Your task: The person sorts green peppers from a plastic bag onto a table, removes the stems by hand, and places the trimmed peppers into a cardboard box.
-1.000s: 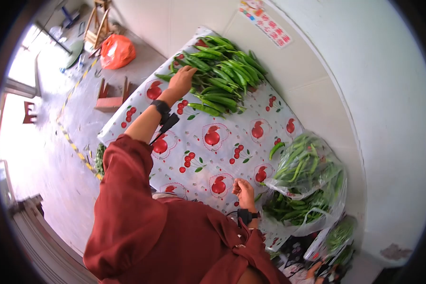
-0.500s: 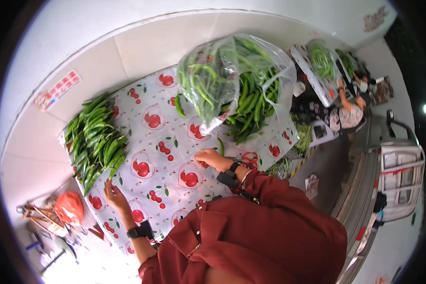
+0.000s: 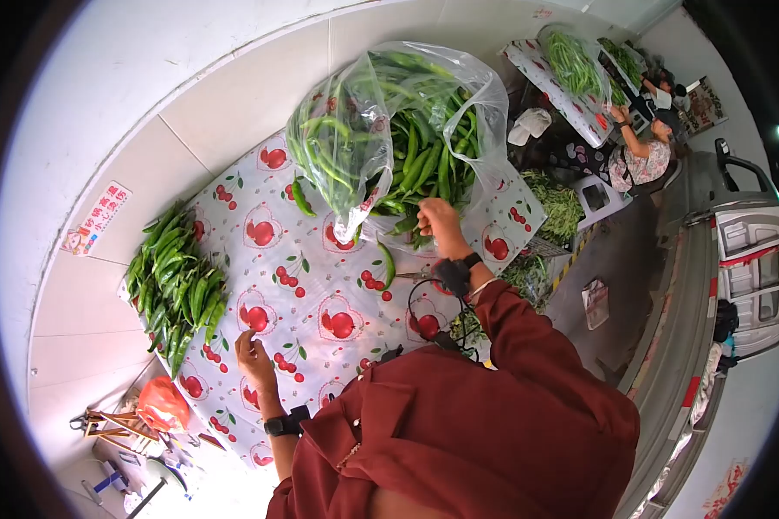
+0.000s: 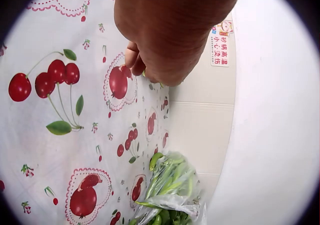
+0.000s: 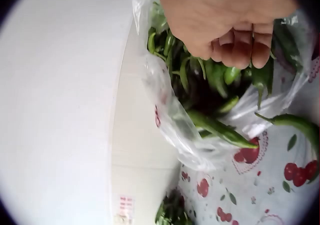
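My left hand (image 3: 255, 362) hovers over the cherry-print tablecloth (image 3: 307, 333), right of a pile of green peppers (image 3: 177, 281), its fingers loosely bent and holding nothing visible. In the left wrist view, the wrist hides most of that hand (image 4: 155, 50). At the mouth of a clear plastic bag (image 3: 485, 95), my right hand (image 3: 441, 227) is over the green peppers inside. The right wrist view shows this hand (image 5: 230, 25) with relaxed, bent fingers just above or touching the peppers (image 5: 215, 77); no firm hold shows.
Loose peppers (image 3: 388, 264) lie in front of the bag. A tiled wall (image 3: 234, 95) runs along the table's far side. Scissors or a cable lie near my right wrist. At the right, a seated person (image 3: 640, 156) works beside a crate of greens (image 3: 550, 208).
The head view has turned from the pepper pile toward the bag. My left hand has left the pile, and my right hand has moved from the tablecloth to the bag's mouth.
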`<state>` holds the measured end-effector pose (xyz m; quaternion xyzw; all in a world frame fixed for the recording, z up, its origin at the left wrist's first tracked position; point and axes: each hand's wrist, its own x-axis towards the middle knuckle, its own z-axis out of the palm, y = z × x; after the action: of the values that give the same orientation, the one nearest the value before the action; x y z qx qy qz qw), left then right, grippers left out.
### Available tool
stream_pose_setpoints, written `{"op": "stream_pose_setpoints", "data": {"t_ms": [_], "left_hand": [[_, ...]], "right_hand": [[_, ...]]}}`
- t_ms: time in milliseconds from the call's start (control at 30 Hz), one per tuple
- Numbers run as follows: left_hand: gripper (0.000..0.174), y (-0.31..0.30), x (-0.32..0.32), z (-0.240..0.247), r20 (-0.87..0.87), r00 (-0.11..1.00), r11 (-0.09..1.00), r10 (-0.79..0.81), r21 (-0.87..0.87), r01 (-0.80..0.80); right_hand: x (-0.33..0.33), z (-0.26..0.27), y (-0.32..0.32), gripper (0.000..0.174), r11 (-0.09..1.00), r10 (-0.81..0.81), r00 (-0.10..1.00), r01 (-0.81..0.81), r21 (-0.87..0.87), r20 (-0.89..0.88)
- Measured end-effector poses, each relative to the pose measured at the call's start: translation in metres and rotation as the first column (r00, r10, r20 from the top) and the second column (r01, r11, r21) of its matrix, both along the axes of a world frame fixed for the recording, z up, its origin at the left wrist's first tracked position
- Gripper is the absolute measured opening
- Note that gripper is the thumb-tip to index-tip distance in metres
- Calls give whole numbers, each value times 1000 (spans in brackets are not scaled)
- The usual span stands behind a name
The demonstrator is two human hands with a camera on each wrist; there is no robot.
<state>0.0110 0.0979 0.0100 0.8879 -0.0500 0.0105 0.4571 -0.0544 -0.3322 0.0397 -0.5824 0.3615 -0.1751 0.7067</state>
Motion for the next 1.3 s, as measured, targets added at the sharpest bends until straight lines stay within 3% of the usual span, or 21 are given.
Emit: {"op": "stream_pose_setpoints", "data": {"t_ms": [133,267,367,467,533,667,733,767,867,967,1033,1067,1167,1200,1233,1300], "left_hand": [[25,-5,-3,0,-1,1000,999,-31,-13,31],[23,-8,-9,-1,-50,998,999,-27,-27,26],[22,-4,-12,-12,-68,996,998,-50,-30,48],[20,-7,-17,-12,-96,995,998,-42,-56,36],[20,-7,-17,-17,-104,993,996,-49,-75,41],[19,-12,-13,-12,-99,992,995,-76,-76,68],[19,-13,-9,-16,-98,991,993,-93,-80,85],[19,-12,-8,-18,-97,989,991,-115,-82,108],[19,-18,-6,-15,-111,982,984,-155,-103,144],[19,-31,-4,-14,-123,967,968,-222,-144,204],[20,-45,-2,-7,-92,963,962,-254,-127,242],[22,-55,-2,5,-73,950,948,-304,-119,294],[29,-86,1,30,103,915,908,-390,-118,401],[35,-92,4,32,116,893,887,-435,-119,447],[41,-102,4,45,136,889,882,-438,-124,454],[57,-116,5,68,188,845,860,-501,-5,511]], "right_hand": [[17,10,-20,45,995,-83,992,88,49,-95],[51,1,-41,54,992,-13,972,42,117,-235],[72,-6,-51,57,988,-14,950,60,139,-312],[87,-18,-50,54,990,-115,937,134,35,-330],[89,-20,-48,49,978,-188,934,206,27,-304],[75,-16,-55,42,976,-132,946,176,128,-297],[58,-10,-51,38,919,-72,994,98,383,-82],[48,-7,-45,29,919,-82,996,86,384,-27],[22,7,-18,27,925,-97,995,86,371,13],[-6,26,11,24,941,26,999,-40,337,47],[-17,36,28,23,972,227,965,-233,34,134],[-17,37,30,24,930,243,951,-284,233,190],[-17,69,59,24,916,340,928,-364,172,151],[-17,71,61,24,870,453,878,-474,135,156],[-15,77,68,24,864,464,872,-484,139,156],[-11,88,85,25,755,605,780,-626,194,160]]}}
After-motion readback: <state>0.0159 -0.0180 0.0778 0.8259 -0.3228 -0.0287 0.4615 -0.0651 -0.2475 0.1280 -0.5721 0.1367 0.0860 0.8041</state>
